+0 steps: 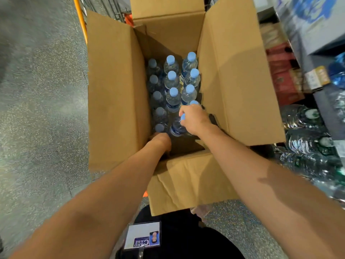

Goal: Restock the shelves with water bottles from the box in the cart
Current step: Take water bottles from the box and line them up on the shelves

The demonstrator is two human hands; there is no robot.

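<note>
A worker leans over an open cardboard box (115, 90) riding in a cart (80, 17), both arms reaching down among upright water bottles (172, 79) with pale blue caps, packed in three rows. The right hand (194, 118) curls its fingers (183, 111) round the neck of a bottle (177, 127) at the near end of the right-hand side, its blue cap just showing under the knuckles. The left hand (161, 141) dips into the near corner of the box beside the last bottle of the left row; its fingers are hidden below the wrist, so whether they hold anything cannot be told. The step in hand looks to be the pick-up: drawing stock out of the box before it goes to the shelves (317, 34) at the right, where larger wrapped bottles (306, 141) and cartons are stacked. The next move likely calls for a straight upward lift, so that the gripped bottle clears its neighbours and the tall side flap (239, 75), then a swing right toward the shelving. A name badge (142, 235) hangs at the worker's chest above the speckled floor (41, 109).
</note>
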